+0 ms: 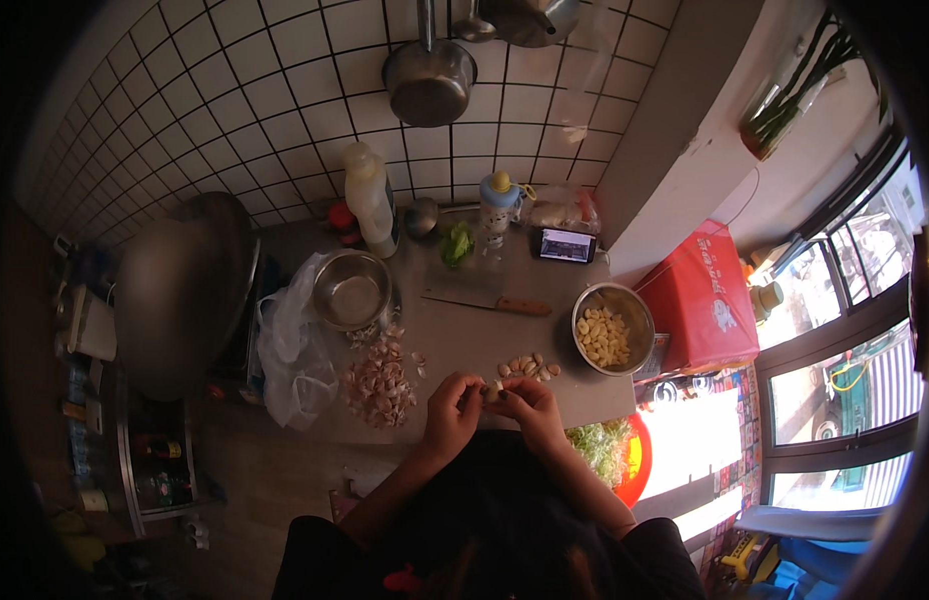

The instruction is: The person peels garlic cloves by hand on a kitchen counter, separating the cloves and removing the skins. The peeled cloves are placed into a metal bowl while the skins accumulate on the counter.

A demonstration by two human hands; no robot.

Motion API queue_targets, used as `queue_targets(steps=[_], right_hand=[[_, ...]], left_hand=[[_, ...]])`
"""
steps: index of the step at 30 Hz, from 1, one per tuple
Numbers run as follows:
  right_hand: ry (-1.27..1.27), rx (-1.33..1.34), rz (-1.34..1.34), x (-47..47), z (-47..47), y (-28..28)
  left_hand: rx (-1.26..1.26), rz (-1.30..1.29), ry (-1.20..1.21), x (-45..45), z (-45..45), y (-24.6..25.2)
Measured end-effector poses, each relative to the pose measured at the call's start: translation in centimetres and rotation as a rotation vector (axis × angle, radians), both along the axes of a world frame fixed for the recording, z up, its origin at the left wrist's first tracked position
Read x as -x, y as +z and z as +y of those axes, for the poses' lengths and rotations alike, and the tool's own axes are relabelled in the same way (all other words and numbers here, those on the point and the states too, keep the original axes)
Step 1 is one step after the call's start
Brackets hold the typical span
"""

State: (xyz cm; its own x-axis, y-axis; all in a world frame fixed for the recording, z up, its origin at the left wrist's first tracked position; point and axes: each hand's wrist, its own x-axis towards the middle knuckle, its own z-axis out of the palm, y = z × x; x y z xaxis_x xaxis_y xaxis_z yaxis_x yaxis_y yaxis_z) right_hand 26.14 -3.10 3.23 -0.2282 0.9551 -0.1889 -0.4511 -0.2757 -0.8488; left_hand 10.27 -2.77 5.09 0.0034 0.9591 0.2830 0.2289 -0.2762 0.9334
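At the front edge of the counter, my left hand (455,411) and my right hand (530,407) meet with a garlic clove (492,391) pinched between their fingertips. Just beyond my right hand lie several unpeeled garlic cloves (530,366). A heap of garlic skins (380,382) spreads to the left of my left hand. To the right, a steel bowl (639,305) holds peeled garlic cloves (602,337). A knife with a wooden handle (522,305) lies across the counter farther back.
An empty steel bowl (352,291) stands beside a plastic bag (293,367). Along the tiled wall are a white bottle (371,199), a ladle (422,217), green leaves (458,244), a drinking bottle (499,206) and a phone (564,245). Shredded vegetables (603,450) fill a basin at lower right.
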Motion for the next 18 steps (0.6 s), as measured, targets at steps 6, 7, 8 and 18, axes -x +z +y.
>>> queue_targets(steps=[6,7,8,18], right_hand=[[-0.017,0.022,-0.049,0.0,0.3,0.1],[-0.021,-0.001,-0.073,0.1,0.3,0.2],[-0.024,-0.024,-0.097,0.2,0.4,0.4],[0.013,0.005,-0.162,0.1,0.7,0.4]], left_hand=[[0.199,-0.279,-0.055,-0.2,0.0,-1.6],[0.187,-0.255,-0.054,-0.2,0.0,-1.6],[0.174,-0.231,-0.052,-0.3,0.0,-1.6],[0.543,-0.872,-0.168,0.7,0.4,-2.7]])
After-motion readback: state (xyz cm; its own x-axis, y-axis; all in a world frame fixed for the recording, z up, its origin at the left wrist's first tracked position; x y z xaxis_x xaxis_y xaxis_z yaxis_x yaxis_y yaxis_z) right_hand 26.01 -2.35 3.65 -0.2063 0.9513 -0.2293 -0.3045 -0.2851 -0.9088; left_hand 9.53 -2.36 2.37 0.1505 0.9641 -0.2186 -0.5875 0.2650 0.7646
